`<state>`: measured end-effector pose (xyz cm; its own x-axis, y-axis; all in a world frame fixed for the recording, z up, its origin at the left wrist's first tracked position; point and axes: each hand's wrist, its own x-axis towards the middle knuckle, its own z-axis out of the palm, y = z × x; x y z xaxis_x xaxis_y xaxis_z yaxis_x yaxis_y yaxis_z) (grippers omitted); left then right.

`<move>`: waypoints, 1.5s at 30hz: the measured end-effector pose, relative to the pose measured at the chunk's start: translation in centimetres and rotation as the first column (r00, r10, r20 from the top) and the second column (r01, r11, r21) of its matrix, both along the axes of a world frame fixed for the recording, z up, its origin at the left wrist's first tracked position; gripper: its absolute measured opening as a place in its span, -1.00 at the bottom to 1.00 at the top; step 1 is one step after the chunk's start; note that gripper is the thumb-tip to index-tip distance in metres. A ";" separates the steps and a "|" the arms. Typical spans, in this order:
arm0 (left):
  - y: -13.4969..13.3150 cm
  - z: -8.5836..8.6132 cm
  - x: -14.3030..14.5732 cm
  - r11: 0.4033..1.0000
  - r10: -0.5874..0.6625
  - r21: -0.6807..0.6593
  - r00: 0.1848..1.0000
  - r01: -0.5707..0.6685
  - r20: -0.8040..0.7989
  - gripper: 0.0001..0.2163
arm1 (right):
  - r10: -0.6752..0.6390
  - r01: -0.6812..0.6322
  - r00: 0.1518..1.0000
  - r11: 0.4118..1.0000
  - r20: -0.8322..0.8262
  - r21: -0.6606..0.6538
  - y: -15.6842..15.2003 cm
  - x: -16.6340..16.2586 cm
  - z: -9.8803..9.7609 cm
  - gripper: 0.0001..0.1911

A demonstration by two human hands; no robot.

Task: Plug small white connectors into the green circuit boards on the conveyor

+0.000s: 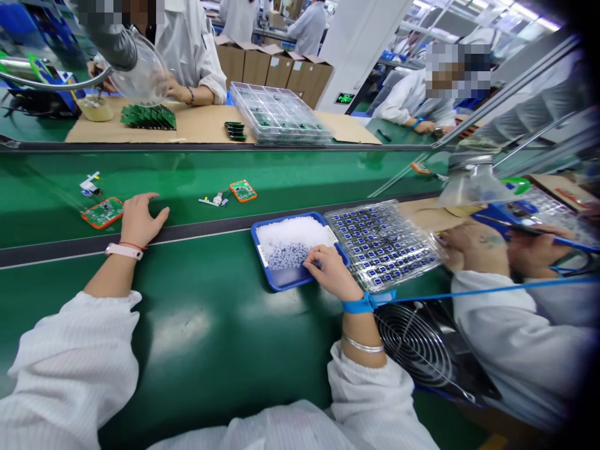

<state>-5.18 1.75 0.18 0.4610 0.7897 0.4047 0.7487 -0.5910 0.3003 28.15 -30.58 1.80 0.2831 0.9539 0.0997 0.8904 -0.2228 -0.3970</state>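
My left hand (142, 219) reaches over the green belt with its thumb and fingers apart. Beside it lies a circuit board (104, 213) in an orange frame, wired to a small white connector part (90, 183); whether the fingertips touch the board I cannot tell. My right hand (329, 270) is at the front right of a blue tray (289, 284), fingertips pinched together at the small white pieces (295, 234) heaped inside. What the pinch holds, if anything, is too small to name. A second orange-framed board (243, 191) with wired parts rests farther along the belt.
Right of the blue tray lies a clear plastic tray (382, 244) of small blue-and-black parts. A black fan (417, 344) stands near my right forearm, and a blue wrist cord (469, 291) stretches rightward. A co-worker's hands (482, 247) work at right. Another person sits across the belt.
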 end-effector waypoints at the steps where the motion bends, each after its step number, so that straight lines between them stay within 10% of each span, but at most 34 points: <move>1: 0.0 0.1 0.0 1.000 0.002 -0.003 1.000 -0.002 0.001 -0.55 | 0.003 -0.003 1.000 1.000 0.007 -0.002 0.0 0.0 0.1 -0.89; 45: -2.3 0.9 2.9 0.982 -0.180 0.051 0.984 0.180 0.006 -0.76 | 0.045 -0.046 0.999 0.999 0.019 0.020 -0.5 -0.1 0.9 -0.83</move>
<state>-2.26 -0.54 1.10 0.5894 0.6731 0.4468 0.6260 -0.7301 0.2741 28.05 -31.10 2.71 0.2372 0.9635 0.1242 0.9067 -0.1737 -0.3843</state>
